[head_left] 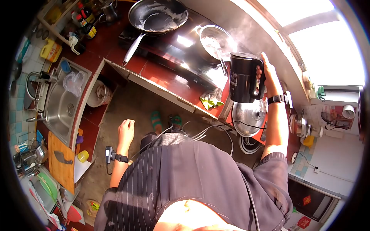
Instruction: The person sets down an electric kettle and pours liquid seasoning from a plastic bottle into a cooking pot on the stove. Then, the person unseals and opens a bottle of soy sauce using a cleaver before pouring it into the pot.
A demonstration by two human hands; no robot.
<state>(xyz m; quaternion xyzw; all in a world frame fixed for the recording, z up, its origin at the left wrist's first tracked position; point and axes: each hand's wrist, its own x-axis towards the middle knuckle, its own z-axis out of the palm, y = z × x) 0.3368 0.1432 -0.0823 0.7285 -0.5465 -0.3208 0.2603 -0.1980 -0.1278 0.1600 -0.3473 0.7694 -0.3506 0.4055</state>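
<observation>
My right hand grips the handle of a black kettle, which is held up at the right end of the counter. Just behind the kettle stands a steaming pot with a utensil's metal handle leaning out of it. Below the kettle in view lies a round silver lid. On the left, my left hand hangs over the floor beside my body, its fingers curled in, and nothing shows in it.
A wok rests on the stove, its handle jutting over the counter. A green and white cloth lies near the counter edge. At left are a sink and a cutting board with a knife. Cables cross before me.
</observation>
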